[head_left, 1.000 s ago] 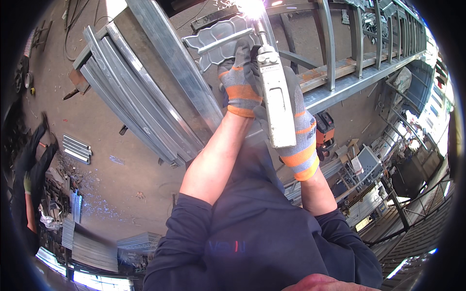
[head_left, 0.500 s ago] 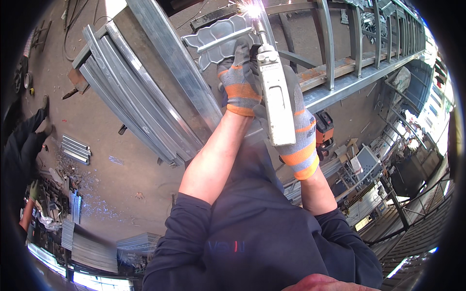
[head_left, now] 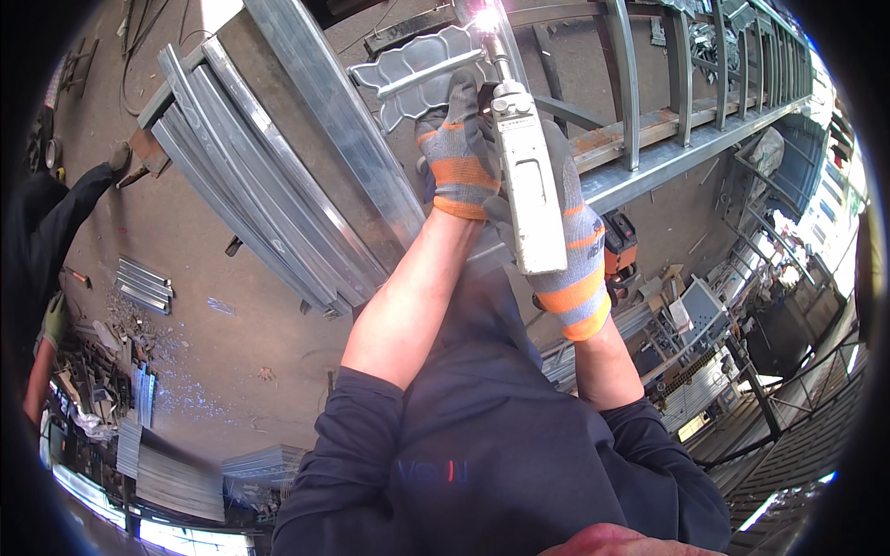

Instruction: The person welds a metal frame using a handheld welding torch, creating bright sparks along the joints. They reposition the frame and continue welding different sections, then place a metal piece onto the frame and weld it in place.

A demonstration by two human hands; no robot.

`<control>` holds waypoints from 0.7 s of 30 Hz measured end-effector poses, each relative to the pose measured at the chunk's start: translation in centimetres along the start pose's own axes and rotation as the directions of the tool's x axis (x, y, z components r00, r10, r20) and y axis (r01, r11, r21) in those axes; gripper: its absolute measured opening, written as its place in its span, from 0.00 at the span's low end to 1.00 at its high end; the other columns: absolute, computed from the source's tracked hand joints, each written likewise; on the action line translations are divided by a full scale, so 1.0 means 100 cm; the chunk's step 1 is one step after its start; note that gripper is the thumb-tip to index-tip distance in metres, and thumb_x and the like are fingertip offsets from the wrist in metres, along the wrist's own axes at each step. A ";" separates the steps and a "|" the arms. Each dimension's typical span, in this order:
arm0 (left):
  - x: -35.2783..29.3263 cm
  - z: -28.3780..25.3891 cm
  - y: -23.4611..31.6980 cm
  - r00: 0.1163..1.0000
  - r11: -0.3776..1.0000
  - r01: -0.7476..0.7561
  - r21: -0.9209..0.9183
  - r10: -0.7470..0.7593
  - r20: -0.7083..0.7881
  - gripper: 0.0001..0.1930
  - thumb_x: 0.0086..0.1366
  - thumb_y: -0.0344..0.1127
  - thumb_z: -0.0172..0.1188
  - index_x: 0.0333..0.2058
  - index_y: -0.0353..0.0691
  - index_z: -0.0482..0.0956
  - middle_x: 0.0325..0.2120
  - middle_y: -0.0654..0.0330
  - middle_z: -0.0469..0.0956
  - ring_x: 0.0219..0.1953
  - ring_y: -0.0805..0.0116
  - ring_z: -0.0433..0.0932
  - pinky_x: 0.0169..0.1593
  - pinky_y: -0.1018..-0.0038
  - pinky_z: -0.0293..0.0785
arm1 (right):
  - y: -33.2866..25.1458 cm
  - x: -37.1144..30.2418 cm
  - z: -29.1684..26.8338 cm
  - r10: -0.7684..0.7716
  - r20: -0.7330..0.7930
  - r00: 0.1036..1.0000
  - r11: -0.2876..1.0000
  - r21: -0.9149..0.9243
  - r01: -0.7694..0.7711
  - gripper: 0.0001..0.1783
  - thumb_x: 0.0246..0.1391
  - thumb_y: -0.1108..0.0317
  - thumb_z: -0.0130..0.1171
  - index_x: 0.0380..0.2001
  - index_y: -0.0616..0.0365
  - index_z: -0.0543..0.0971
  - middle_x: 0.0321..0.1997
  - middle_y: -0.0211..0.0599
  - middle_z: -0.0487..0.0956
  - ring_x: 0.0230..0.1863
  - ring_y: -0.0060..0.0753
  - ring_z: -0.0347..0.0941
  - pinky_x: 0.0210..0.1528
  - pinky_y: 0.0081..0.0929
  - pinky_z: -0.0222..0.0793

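My right hand (head_left: 573,236), in a grey and orange glove, is closed round a cream-white welding gun (head_left: 530,185). The gun's metal nozzle points away from me and ends in a bright pink-white glow at a metal bar. My left hand (head_left: 459,153), in a matching glove, grips the near side of a grey scalloped metal plate (head_left: 417,85). A straight rod runs across the plate. Its right end lies close to the glow, but glare hides the exact contact. Part of my right hand's grip is behind the gun.
A long steel beam (head_left: 334,120) and several stacked metal profiles (head_left: 250,176) lie left. A barred metal frame (head_left: 686,139) stretches right. An orange and black machine (head_left: 621,246) stands beyond my right wrist. A co-worker's leg (head_left: 79,208) and gloved hand (head_left: 56,320) show far left.
The spray of sparks has shrunk to a small glow. My hands, the gun and the plate have barely moved. At far left the co-worker's foot has shifted toward the stacked profiles.
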State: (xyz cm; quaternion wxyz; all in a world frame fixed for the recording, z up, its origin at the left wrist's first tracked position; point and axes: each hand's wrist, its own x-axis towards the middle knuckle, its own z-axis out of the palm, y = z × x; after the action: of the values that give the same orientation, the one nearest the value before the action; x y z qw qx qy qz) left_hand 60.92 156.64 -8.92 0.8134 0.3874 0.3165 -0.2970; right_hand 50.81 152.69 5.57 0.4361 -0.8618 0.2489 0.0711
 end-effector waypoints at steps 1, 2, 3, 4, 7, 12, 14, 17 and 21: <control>0.001 -0.002 0.000 0.998 0.999 0.046 0.014 -0.045 -0.033 0.08 0.70 0.37 0.70 0.39 0.37 0.87 0.30 0.63 0.85 0.27 0.76 0.81 0.30 0.77 0.76 | -0.001 0.000 0.000 0.012 0.003 1.000 1.000 -0.013 -0.012 0.32 0.63 0.79 0.60 0.69 0.63 0.66 0.56 0.42 0.81 0.51 0.33 0.83 0.50 0.28 0.80; 0.001 -0.004 -0.001 0.998 0.998 0.056 -0.009 -0.056 -0.038 0.08 0.70 0.37 0.70 0.38 0.37 0.87 0.30 0.63 0.85 0.27 0.76 0.81 0.30 0.77 0.76 | -0.001 0.000 -0.001 0.025 0.013 1.000 1.000 -0.003 -0.025 0.32 0.62 0.79 0.61 0.68 0.63 0.66 0.55 0.42 0.81 0.50 0.33 0.83 0.50 0.28 0.80; 0.002 -0.006 -0.002 0.999 0.999 0.025 0.042 -0.024 -0.021 0.08 0.69 0.37 0.71 0.38 0.38 0.87 0.29 0.63 0.85 0.27 0.76 0.80 0.29 0.77 0.75 | -0.002 0.000 -0.001 0.072 0.024 0.997 0.997 0.027 -0.073 0.32 0.62 0.78 0.62 0.68 0.63 0.66 0.55 0.42 0.82 0.50 0.33 0.83 0.50 0.29 0.80; 0.004 -0.006 -0.003 0.999 0.998 -0.042 0.054 0.041 0.025 0.08 0.69 0.37 0.71 0.37 0.38 0.87 0.28 0.64 0.84 0.26 0.76 0.80 0.29 0.77 0.74 | -0.004 -0.001 -0.001 0.114 0.033 0.993 0.990 0.079 -0.117 0.31 0.60 0.77 0.63 0.66 0.64 0.68 0.53 0.44 0.82 0.49 0.37 0.83 0.49 0.31 0.79; 0.005 -0.006 -0.005 0.997 0.990 -0.070 0.121 0.068 0.023 0.09 0.68 0.38 0.72 0.36 0.38 0.86 0.27 0.65 0.83 0.25 0.77 0.78 0.28 0.77 0.72 | -0.008 -0.004 -0.004 0.077 -0.025 0.997 0.997 0.014 -0.077 0.26 0.53 0.72 0.66 0.56 0.64 0.76 0.46 0.50 0.82 0.45 0.56 0.81 0.45 0.42 0.77; 0.004 0.001 0.001 0.970 0.987 0.148 0.059 -0.133 -0.206 0.09 0.67 0.38 0.73 0.36 0.38 0.86 0.28 0.66 0.82 0.24 0.78 0.76 0.25 0.76 0.69 | -0.016 -0.020 -0.016 0.115 0.008 0.993 0.993 0.032 -0.115 0.25 0.53 0.71 0.66 0.55 0.63 0.76 0.47 0.50 0.82 0.45 0.57 0.81 0.45 0.40 0.78; 0.003 0.004 0.003 0.961 0.976 0.206 -0.065 -0.215 -0.176 0.09 0.67 0.37 0.73 0.38 0.37 0.85 0.30 0.64 0.83 0.26 0.76 0.78 0.27 0.76 0.72 | -0.018 -0.029 -0.020 0.119 0.013 0.993 0.992 0.029 -0.120 0.26 0.52 0.72 0.67 0.55 0.62 0.76 0.46 0.50 0.83 0.45 0.56 0.82 0.44 0.40 0.78; 0.002 0.006 0.002 0.996 0.998 0.033 -0.058 -0.038 -0.085 0.12 0.68 0.35 0.72 0.45 0.36 0.82 0.36 0.61 0.84 0.30 0.73 0.81 0.31 0.74 0.77 | -0.017 -0.040 -0.023 0.120 0.021 0.993 0.993 0.007 -0.120 0.27 0.53 0.72 0.67 0.56 0.62 0.76 0.46 0.47 0.83 0.44 0.53 0.83 0.44 0.38 0.78; 0.001 0.002 -0.002 0.990 0.993 -0.063 0.103 0.075 -0.121 0.16 0.70 0.33 0.69 0.52 0.36 0.78 0.43 0.57 0.85 0.37 0.68 0.85 0.35 0.70 0.81 | -0.014 -0.050 -0.024 0.142 0.066 0.988 0.989 0.027 -0.144 0.30 0.53 0.72 0.71 0.59 0.62 0.74 0.45 0.43 0.84 0.41 0.44 0.84 0.43 0.35 0.79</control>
State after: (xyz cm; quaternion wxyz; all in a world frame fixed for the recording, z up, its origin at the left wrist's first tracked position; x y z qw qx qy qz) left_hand 60.87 156.34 -9.04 0.7816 0.4557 0.3379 -0.2593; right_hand 46.95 153.36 9.72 0.4512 -0.8321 0.2969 0.1259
